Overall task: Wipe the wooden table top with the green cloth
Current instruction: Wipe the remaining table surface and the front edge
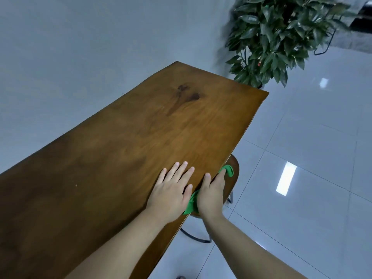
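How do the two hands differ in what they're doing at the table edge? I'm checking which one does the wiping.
The left hand lies flat and open on the wooden table top, fingers spread, holding nothing. The right hand is curled over the table's edge, its grip closed on the green cloth, which bunches out on both sides of it. The left hand sits further in on the surface; the right sits at the rim, above a stool. Both are bare and touch the table.

The worktop [112, 150] is brown wood with visible grain, a dark knot and a soft sheen. The cloth [191, 204] looks like soft green fabric. The floor [314, 150] is glossy pale tile. The stool [234, 164] seat seems wooden.
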